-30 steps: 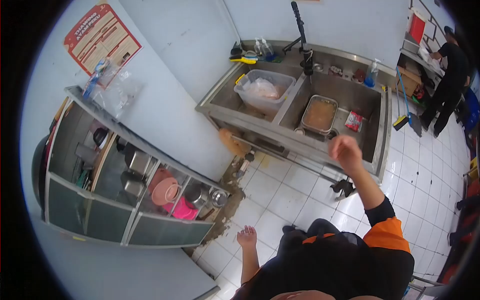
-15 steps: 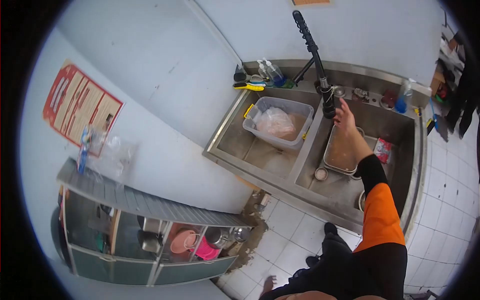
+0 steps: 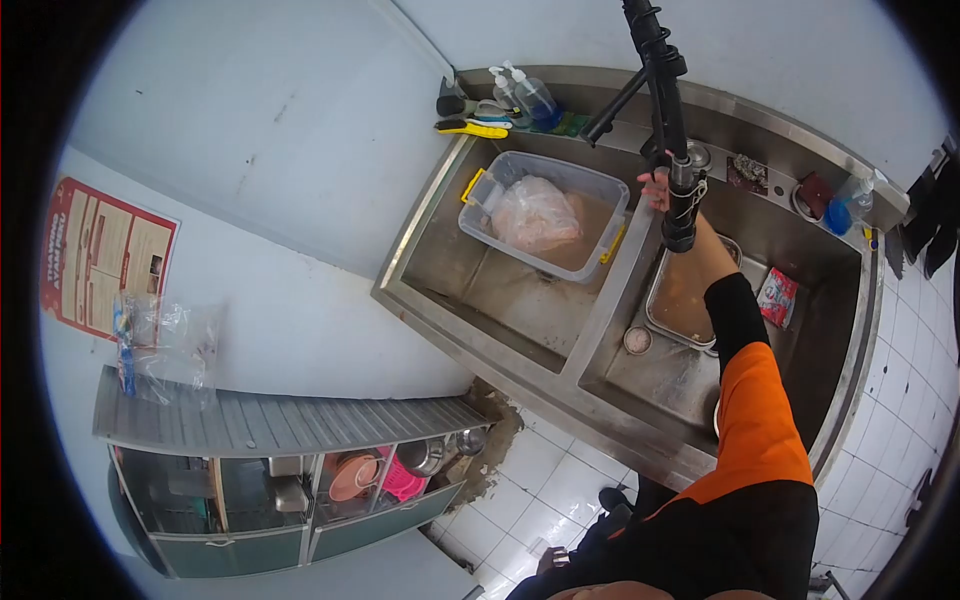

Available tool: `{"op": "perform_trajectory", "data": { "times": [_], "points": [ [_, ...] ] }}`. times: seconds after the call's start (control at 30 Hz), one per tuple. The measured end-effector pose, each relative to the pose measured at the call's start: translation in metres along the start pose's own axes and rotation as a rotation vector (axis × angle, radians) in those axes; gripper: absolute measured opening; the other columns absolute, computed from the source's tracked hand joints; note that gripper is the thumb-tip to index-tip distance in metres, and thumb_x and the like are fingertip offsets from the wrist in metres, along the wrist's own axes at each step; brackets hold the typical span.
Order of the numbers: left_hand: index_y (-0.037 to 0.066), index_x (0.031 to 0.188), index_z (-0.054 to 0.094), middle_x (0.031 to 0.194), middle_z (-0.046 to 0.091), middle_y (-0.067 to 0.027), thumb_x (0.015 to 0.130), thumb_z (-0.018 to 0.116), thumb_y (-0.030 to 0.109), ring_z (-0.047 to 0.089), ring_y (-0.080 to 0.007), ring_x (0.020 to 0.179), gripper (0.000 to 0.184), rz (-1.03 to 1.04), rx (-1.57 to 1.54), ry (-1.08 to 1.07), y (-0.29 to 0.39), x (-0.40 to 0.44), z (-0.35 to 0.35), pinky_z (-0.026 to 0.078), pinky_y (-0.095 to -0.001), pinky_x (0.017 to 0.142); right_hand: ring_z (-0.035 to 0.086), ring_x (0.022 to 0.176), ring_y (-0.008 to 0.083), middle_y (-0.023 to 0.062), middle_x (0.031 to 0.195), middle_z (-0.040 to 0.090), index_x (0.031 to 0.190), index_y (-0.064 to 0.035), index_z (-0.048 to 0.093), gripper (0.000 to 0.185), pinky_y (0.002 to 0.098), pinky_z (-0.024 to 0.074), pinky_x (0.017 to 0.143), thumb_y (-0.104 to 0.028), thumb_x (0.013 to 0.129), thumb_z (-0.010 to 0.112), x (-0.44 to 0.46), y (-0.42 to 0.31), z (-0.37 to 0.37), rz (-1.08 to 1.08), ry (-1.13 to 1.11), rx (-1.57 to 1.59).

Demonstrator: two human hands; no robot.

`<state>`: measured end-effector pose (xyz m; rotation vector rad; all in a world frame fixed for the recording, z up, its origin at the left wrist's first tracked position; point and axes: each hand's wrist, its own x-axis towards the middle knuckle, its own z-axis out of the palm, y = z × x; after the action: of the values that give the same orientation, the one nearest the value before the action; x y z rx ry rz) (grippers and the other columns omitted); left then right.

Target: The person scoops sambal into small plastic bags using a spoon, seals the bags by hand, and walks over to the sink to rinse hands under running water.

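Observation:
My right hand point(image 3: 656, 190), in a black cuff and orange sleeve, reaches over the right sink basin. It is partly hidden behind the black spring-hose tap point(image 3: 680, 215); its visible fingers are apart beside the tap, and I cannot tell whether they touch it. Below the forearm, a metal tray point(image 3: 683, 300) of brownish water sits in the basin. A small round cup point(image 3: 637, 341) and a red packet point(image 3: 777, 297) lie near it. My left hand point(image 3: 552, 560) hangs low by my body at the bottom edge, too small and partly covered to read its fingers.
In the left basin point(image 3: 500, 305) stands a clear plastic tub point(image 3: 545, 262) with a bagged pale item point(image 3: 538, 215) in cloudy water. Pump bottles point(image 3: 535, 100) and a yellow brush point(image 3: 470, 129) line the back ledge. A cabinet point(image 3: 280, 420) with pots and pink baskets stands left.
My right hand has moved from the front right of the tap to behind it, on its left. The view has shifted closer to the sink. My left hand stays low.

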<state>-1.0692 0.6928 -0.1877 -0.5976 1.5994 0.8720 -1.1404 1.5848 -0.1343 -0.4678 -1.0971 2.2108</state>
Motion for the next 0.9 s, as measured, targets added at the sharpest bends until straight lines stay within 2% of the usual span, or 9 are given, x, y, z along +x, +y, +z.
{"op": "perform_trajectory", "data": {
  "times": [0.07, 0.13, 0.2, 0.27, 0.37, 0.47, 0.6, 0.8, 0.9],
  "points": [
    [0.011, 0.124, 0.055, 0.112, 0.063, -0.0100, 0.097, 0.037, 0.045, 0.061, -0.0235, 0.093, 0.046, 0.320, 0.195, -0.045, 0.002, -0.006, 0.005, 0.049, -0.0396, 0.080, 0.058, 0.109, 0.0172, 0.0020, 0.131, 0.056, 0.124, -0.0173, 0.056, 0.041, 0.0373, 0.0469, 0.090, -0.042, 0.091, 0.056, 0.010, 0.024, -0.013, 0.015, 0.006, 0.041],
    [0.012, 0.124, 0.054, 0.112, 0.062, -0.0104, 0.096, 0.036, 0.043, 0.061, -0.0233, 0.093, 0.046, 0.181, 0.123, -0.033, 0.019, -0.001, 0.006, 0.047, -0.0395, 0.082, 0.056, 0.113, 0.0179, 0.0010, 0.132, 0.055, 0.123, -0.0160, 0.057, 0.038, 0.0377, 0.0451, 0.094, -0.039, 0.093, 0.053, -0.003, 0.035, -0.013, -0.107, -0.044, 0.227],
    [0.014, 0.124, 0.055, 0.113, 0.063, -0.0097, 0.096, 0.035, 0.042, 0.062, -0.0226, 0.092, 0.044, 0.178, 0.115, 0.006, 0.034, -0.004, 0.016, 0.044, -0.0388, 0.084, 0.064, 0.065, 0.0249, 0.0135, 0.089, 0.066, 0.111, -0.0069, 0.056, 0.034, 0.0323, 0.0537, 0.053, -0.034, 0.099, 0.039, -0.068, -0.009, 0.085, -0.161, 0.312, 0.706],
    [0.013, 0.124, 0.054, 0.114, 0.062, -0.0098, 0.096, 0.036, 0.040, 0.062, -0.0227, 0.092, 0.043, 0.162, 0.121, -0.004, 0.037, 0.001, 0.020, 0.044, -0.0385, 0.083, 0.063, 0.068, 0.0246, 0.0114, 0.088, 0.066, 0.102, -0.0069, 0.058, 0.032, 0.0337, 0.0524, 0.055, -0.029, 0.100, 0.035, -0.110, -0.010, 0.127, -0.152, 0.432, 1.058],
    [0.012, 0.123, 0.054, 0.114, 0.062, -0.0096, 0.096, 0.036, 0.039, 0.062, -0.0221, 0.092, 0.043, 0.133, 0.170, -0.031, 0.040, 0.002, 0.023, 0.043, -0.0359, 0.080, 0.064, 0.075, 0.0249, 0.0120, 0.092, 0.066, 0.100, -0.0053, 0.055, 0.032, 0.0348, 0.0528, 0.060, -0.025, 0.101, 0.031, -0.118, 0.074, 0.078, -0.368, -0.242, 1.149],
    [0.012, 0.123, 0.054, 0.113, 0.063, -0.0093, 0.096, 0.036, 0.041, 0.062, -0.0215, 0.091, 0.043, 0.167, 0.214, -0.006, 0.040, -0.002, 0.015, 0.044, -0.0352, 0.079, 0.064, 0.079, 0.0275, 0.0142, 0.099, 0.066, 0.099, -0.0043, 0.053, 0.029, 0.0389, 0.0533, 0.067, -0.021, 0.100, 0.029, -0.116, 0.071, 0.066, -0.290, 0.257, 1.194],
    [0.012, 0.123, 0.055, 0.112, 0.063, -0.0083, 0.096, 0.037, 0.042, 0.063, -0.0209, 0.088, 0.044, 0.173, 0.144, 0.000, 0.031, -0.001, 0.004, 0.045, -0.0341, 0.076, 0.065, 0.080, 0.0290, 0.0142, 0.100, 0.065, 0.105, -0.0043, 0.054, 0.028, 0.0388, 0.0545, 0.071, -0.019, 0.100, 0.032, -0.103, 0.031, 0.078, -0.168, 0.613, 1.025],
    [0.009, 0.126, 0.051, 0.110, 0.064, -0.0084, 0.098, 0.044, 0.031, 0.065, -0.0209, 0.088, 0.036, 0.362, 0.311, -0.145, 0.011, -0.001, -0.029, 0.051, -0.0327, 0.068, 0.062, 0.075, 0.0234, 0.0088, 0.081, 0.059, 0.121, -0.0028, 0.052, 0.034, 0.0379, 0.0573, 0.069, -0.024, 0.095, 0.053, -0.058, -0.048, 0.089, -0.333, 0.532, 0.091],
    [0.009, 0.126, 0.051, 0.111, 0.064, -0.0113, 0.096, 0.049, 0.029, 0.066, -0.0244, 0.093, 0.036, 0.119, 0.010, -0.077, 0.011, 0.005, -0.037, 0.055, -0.0378, 0.072, 0.066, 0.080, 0.0227, 0.0110, 0.090, 0.067, 0.124, -0.0166, 0.056, 0.038, 0.0333, 0.0522, 0.072, -0.020, 0.087, 0.062, -0.019, -0.042, 0.053, -0.294, 0.275, -0.395]
  ]
}}
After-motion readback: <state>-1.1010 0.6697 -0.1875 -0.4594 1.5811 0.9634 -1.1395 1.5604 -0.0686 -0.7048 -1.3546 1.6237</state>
